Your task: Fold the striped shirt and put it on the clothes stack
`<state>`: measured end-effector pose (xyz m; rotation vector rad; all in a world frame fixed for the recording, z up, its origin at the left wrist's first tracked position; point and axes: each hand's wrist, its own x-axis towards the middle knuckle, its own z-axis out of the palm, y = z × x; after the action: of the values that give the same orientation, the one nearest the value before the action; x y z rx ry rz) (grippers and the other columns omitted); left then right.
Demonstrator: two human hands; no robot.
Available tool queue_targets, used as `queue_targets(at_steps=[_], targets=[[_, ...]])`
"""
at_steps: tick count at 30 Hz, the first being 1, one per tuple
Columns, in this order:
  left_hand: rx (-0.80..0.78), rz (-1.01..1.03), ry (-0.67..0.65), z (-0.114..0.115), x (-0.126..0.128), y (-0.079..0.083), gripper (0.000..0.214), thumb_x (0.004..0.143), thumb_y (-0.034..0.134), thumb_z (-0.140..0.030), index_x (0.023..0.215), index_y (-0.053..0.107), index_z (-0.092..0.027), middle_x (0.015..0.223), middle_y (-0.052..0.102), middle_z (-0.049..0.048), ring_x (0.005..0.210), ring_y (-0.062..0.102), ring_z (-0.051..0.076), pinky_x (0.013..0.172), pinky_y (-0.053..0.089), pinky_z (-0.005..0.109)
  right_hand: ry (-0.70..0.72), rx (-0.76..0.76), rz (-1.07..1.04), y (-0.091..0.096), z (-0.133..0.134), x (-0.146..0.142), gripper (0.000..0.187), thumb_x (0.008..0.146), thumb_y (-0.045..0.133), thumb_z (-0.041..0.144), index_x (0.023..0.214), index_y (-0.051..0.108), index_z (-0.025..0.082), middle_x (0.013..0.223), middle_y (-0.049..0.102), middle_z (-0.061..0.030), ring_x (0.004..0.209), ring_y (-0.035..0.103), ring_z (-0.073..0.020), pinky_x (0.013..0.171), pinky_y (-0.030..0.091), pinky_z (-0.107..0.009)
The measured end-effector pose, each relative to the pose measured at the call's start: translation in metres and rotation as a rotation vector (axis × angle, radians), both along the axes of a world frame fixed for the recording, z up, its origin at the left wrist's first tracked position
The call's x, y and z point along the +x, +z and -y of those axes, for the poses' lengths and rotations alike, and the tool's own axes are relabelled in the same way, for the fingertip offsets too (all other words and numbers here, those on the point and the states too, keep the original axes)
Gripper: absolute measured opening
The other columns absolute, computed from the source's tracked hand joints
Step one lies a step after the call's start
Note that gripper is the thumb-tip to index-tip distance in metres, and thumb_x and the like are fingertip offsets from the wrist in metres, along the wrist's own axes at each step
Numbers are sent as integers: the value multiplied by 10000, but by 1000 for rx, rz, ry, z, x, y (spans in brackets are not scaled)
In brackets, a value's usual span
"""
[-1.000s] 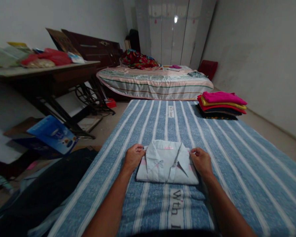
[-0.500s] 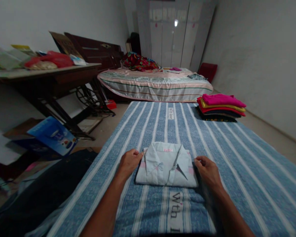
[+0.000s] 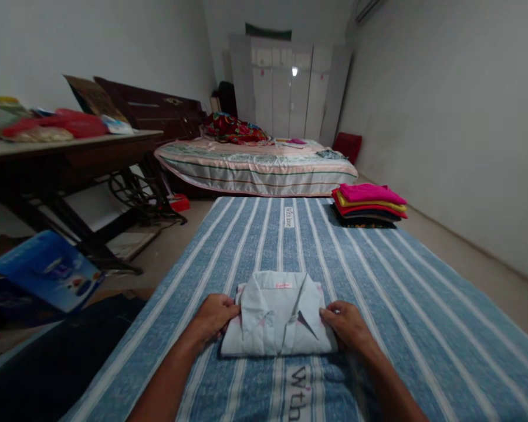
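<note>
A folded white shirt (image 3: 281,322) with a collar, a small label and faint pink patches lies on the blue striped bedsheet (image 3: 255,387). Its collar points away from me. My left hand (image 3: 215,317) grips the shirt's left edge, thumb on top and the other fingers partly hidden beneath. At the opposite edge my right hand (image 3: 345,323) pinches the cloth between thumb and curled fingers. The shirt still rests on the sheet.
A stack of folded clothes (image 3: 369,205), pink on top, stands at the far right of the sheet. Beyond is another bed (image 3: 255,170). A sewing table (image 3: 70,143) and a blue box (image 3: 48,269) are on the left.
My right hand has come in from beside the shirt to grip its right edge, and my left hand has closed further on the left edge. The camera view has shifted.
</note>
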<state>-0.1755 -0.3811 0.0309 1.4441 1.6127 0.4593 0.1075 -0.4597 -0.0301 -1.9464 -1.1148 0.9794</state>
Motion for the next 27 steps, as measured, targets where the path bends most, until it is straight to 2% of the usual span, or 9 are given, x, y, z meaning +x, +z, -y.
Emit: queue_targets(at_steps=[7,10,13,16,19,22,25,27], targets=[[28,14,-53,-11,-1,-7,203,487,560,-363,473,469,-182,349,420,-39,366,366,102,408,238,220,-16,-57,-53,-1,-10,-6,162,715,576,234,583,557,142,441,484,25,386,420,-88,366,249,-187],[132,1,-60,-13,-2,-10,184,479,542,-352,475,482,-177,405,459,-29,428,397,115,441,259,226,-8,-40,-52,-4,-12,-5,131,667,597,188,557,538,146,439,470,40,408,422,-83,394,263,-184],[227,-14,-58,-13,-3,-10,189,480,547,-352,471,485,-173,455,482,-22,494,430,130,473,287,227,5,29,37,-2,-13,-5,123,647,598,184,543,544,149,478,505,30,478,458,-94,438,276,-191],[252,14,-16,-11,-2,-7,225,479,580,-359,458,449,-178,452,448,-36,497,417,121,477,285,221,1,91,135,3,-12,-8,128,652,580,201,537,546,155,502,521,27,518,467,-101,470,275,-203],[134,133,45,-6,1,-3,315,484,634,-398,493,398,-190,424,384,-67,429,352,93,436,241,206,-40,138,66,6,-12,-12,144,653,556,193,522,505,159,497,489,33,509,439,-94,469,271,-205],[-9,259,119,0,3,-1,416,479,684,-463,535,366,-201,402,373,-80,375,317,78,402,198,190,-110,134,-154,4,-12,-15,176,640,555,211,509,447,167,470,426,40,468,382,-79,441,260,-197],[-110,321,169,2,2,1,466,456,726,-492,548,378,-196,404,400,-72,367,359,82,388,221,181,-138,97,-415,-1,-7,-17,224,632,586,320,545,447,167,468,412,39,428,365,-68,403,260,-184],[-174,344,169,3,-1,2,474,444,749,-494,558,405,-189,425,436,-62,380,407,91,388,270,182,-107,35,-538,-3,-1,-18,293,627,594,433,623,479,163,490,457,20,399,411,-87,362,279,-183]])
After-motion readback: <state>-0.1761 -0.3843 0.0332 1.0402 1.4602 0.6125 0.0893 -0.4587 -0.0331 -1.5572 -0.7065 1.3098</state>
